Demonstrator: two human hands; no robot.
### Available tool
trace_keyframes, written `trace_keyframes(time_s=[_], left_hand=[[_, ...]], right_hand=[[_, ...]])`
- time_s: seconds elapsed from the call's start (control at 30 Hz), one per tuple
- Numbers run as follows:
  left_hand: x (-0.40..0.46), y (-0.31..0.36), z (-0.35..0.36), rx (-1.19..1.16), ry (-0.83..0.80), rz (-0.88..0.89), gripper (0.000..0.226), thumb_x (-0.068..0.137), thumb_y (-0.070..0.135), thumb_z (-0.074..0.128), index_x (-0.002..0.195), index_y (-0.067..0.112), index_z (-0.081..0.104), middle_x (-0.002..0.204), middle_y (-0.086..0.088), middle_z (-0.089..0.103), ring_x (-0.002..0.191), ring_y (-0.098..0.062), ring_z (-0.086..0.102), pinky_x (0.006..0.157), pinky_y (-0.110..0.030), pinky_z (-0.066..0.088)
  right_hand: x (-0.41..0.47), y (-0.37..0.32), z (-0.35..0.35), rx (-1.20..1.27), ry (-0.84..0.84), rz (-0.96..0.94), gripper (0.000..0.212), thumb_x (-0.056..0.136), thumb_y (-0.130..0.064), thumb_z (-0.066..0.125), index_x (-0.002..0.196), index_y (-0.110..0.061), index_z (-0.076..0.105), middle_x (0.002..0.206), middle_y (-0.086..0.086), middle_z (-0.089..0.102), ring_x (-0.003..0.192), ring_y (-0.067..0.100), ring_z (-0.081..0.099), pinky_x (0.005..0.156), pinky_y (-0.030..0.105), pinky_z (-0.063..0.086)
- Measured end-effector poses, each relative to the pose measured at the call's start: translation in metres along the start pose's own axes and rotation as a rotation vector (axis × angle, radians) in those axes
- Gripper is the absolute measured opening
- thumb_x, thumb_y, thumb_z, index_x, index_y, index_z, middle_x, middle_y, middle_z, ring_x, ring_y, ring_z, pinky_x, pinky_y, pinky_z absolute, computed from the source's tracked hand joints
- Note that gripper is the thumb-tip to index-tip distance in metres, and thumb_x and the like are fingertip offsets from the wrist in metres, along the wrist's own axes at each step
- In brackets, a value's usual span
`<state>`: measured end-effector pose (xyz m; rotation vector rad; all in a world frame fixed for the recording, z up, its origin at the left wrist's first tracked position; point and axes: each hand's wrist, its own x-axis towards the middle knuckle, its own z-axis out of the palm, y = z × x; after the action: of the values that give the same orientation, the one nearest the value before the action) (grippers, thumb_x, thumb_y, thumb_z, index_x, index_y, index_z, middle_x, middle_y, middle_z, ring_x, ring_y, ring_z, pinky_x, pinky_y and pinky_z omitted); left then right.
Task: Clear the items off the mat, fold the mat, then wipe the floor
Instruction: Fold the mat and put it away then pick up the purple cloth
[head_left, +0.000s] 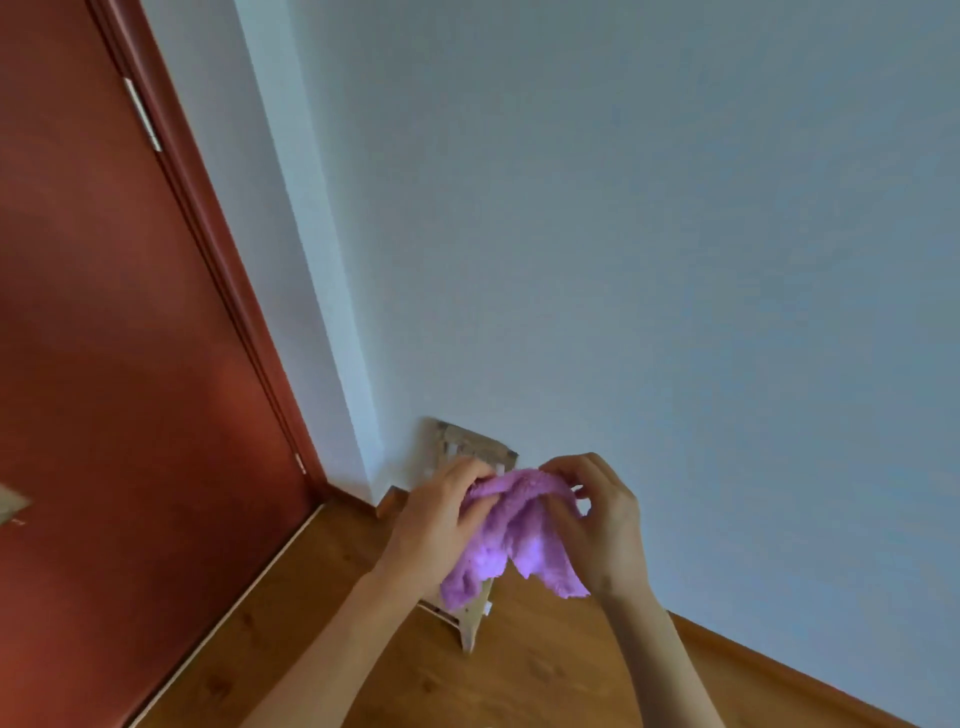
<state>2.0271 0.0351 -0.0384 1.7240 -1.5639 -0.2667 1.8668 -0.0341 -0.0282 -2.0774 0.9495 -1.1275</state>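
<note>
1. We see both hands raised in front of the pale wall (675, 234), holding a fluffy purple cloth (511, 530) between them, above the wooden floor (519, 675).
2. The left hand (441, 525) reaches in from the lower left, forearm angled up and to the right; its fingers curl round the cloth's upper left edge, so its grip is closed on the fabric.
3. The right hand (605, 525) comes up from the lower right, back of the hand toward us; thumb and fingers pinch the cloth's upper right edge.
4. The cloth hangs down in two loose lobes between the wrists, clear of the floor.
5. Behind the hands a flat cardboard piece (470, 447) leans against the wall.
6. A red-brown door (104, 338) fills the left side.
7. We cannot see the mat.
</note>
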Motion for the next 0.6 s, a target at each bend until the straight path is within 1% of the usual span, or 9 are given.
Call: trace_keyframes(time_s=[0.07,0.13,0.23,0.3,0.37,0.43,0.5,0.6], left_hand=[[0.001,0.029,0.029,-0.032,-0.047,0.035,0.009,0.088,0.014,0.061,0.098,0.015,0.060,0.089,0.009,0.059,0.079,-0.005,0.059,0.071,-0.018,0.049],[0.001,0.062,0.057,-0.095,-0.073,0.062,0.011,0.087,0.011,0.062,0.098,0.013,0.062,0.091,0.006,0.062,0.082,-0.008,0.060,0.074,-0.020,0.049],[-0.008,0.117,0.102,-0.186,-0.119,0.092,0.009,0.085,0.006,0.062,0.091,0.012,0.062,0.086,0.005,0.062,0.080,-0.010,0.059,0.072,-0.024,0.048],[-0.020,0.156,0.132,-0.268,-0.159,0.100,0.010,0.084,0.005,0.062,0.088,0.015,0.062,0.084,0.007,0.062,0.078,-0.009,0.058,0.070,-0.024,0.048],[-0.034,0.195,0.163,-0.351,-0.207,0.114,0.011,0.083,0.006,0.063,0.086,0.017,0.061,0.083,0.007,0.063,0.076,-0.009,0.057,0.067,-0.020,0.047],[-0.048,0.235,0.194,-0.415,-0.275,0.136,0.011,0.085,0.009,0.064,0.086,0.020,0.061,0.083,0.008,0.064,0.078,-0.006,0.057,0.066,-0.015,0.046],[-0.060,0.271,0.225,-0.460,-0.356,0.168,0.012,0.087,0.011,0.062,0.086,0.023,0.060,0.084,0.008,0.064,0.080,-0.005,0.058,0.066,-0.015,0.048],[-0.078,0.325,0.267,-0.509,-0.485,0.235,0.013,0.088,0.013,0.062,0.085,0.025,0.060,0.084,0.008,0.065,0.079,-0.005,0.058,0.066,-0.018,0.051]], right_hand=[[-0.016,0.012,-0.036,-0.025,0.048,0.056,0.018,0.073,-0.014,0.053,0.084,-0.019,0.065,0.083,-0.009,0.063,0.080,0.001,0.056,0.067,0.006,0.039],[-0.034,0.022,-0.076,-0.053,0.110,0.108,0.020,0.071,-0.008,0.055,0.084,-0.018,0.066,0.083,-0.008,0.064,0.080,0.000,0.056,0.067,0.006,0.039],[-0.071,0.033,-0.139,-0.064,0.204,0.179,0.021,0.069,-0.006,0.054,0.082,-0.020,0.065,0.082,-0.008,0.064,0.079,0.001,0.056,0.065,0.006,0.039],[-0.099,0.038,-0.182,-0.054,0.267,0.231,0.023,0.069,-0.008,0.054,0.079,-0.027,0.062,0.081,-0.008,0.065,0.079,0.004,0.058,0.064,0.008,0.040],[-0.128,0.043,-0.223,-0.068,0.335,0.278,0.025,0.071,-0.009,0.055,0.077,-0.032,0.060,0.081,-0.008,0.066,0.080,0.005,0.058,0.064,0.008,0.041],[-0.159,0.051,-0.263,-0.108,0.407,0.322,0.032,0.075,-0.001,0.059,0.077,-0.034,0.059,0.081,-0.008,0.066,0.080,0.004,0.058,0.064,0.009,0.042],[-0.192,0.059,-0.302,-0.145,0.488,0.382,0.039,0.075,0.004,0.062,0.077,-0.035,0.060,0.081,-0.010,0.066,0.080,0.003,0.058,0.063,0.010,0.043],[-0.240,0.068,-0.352,-0.224,0.617,0.460,0.036,0.076,0.004,0.063,0.080,-0.032,0.061,0.083,-0.013,0.066,0.082,0.000,0.058,0.064,0.009,0.044]])
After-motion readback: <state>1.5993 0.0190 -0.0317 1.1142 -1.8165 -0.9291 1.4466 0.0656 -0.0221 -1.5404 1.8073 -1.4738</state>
